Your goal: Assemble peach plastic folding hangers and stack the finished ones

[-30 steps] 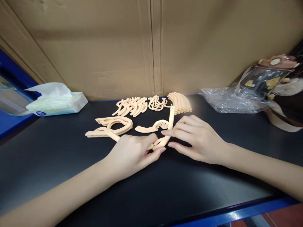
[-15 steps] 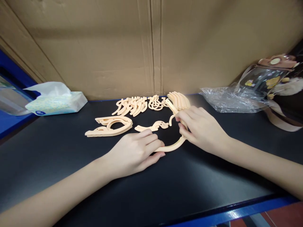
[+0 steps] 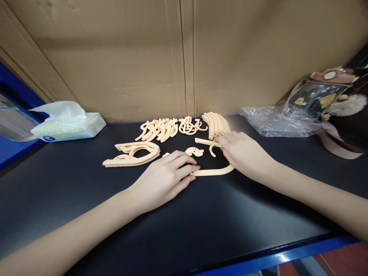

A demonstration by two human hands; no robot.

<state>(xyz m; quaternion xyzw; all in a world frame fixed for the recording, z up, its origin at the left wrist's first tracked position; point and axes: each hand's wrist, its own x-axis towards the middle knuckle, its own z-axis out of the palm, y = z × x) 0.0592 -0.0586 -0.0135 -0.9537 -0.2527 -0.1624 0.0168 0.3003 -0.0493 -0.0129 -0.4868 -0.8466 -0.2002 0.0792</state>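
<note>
A peach-coloured folding clothes hanger lies between my hands, its two arms folded towards each other and its small hook curling inward. My left hand pinches the near arm's left end between fingertips and thumb. My right hand is closed round the joint at the right, which it mostly hides. Just beyond my left fingers lies a loose hanger piece, partly covered by that hand. To the left rests a stack of folded hangers.
Along the back are hanger arm parts, loose hooks and a stack of curved arms. A tissue pack stands left. Crumpled clear plastic and a strapped bottle are right. Cardboard closes off the back.
The hanger's far arm has swung down to the left, nearer the near arm. My right hand has turned with it and shifted slightly right. My left hand has moved slightly left.
</note>
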